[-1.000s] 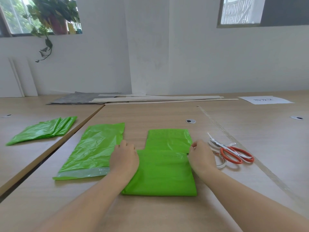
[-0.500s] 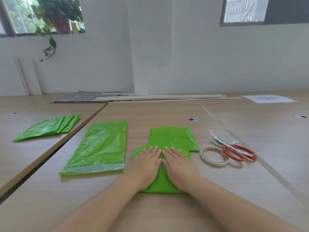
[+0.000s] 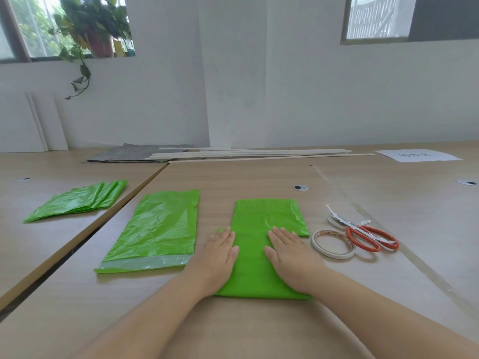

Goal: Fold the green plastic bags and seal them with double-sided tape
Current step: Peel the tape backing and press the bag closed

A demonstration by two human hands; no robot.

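Note:
A folded green plastic bag lies flat on the wooden table in front of me. My left hand presses on its left edge with straight fingers. My right hand lies flat on its right half, fingers together. A second green bag with a clear strip along its near end lies unfolded to the left. A roll of double-sided tape sits just right of my right hand.
Orange-handled scissors lie beside the tape roll over some peeled white strips. A stack of folded green bags rests on the left table, across a gap. Long wooden slats, a grey sheet and a white paper lie far back.
My hands sat at the bag's outer edges, met at its centre, and have now slid apart while staying flat. The bag's fold lies flatter.

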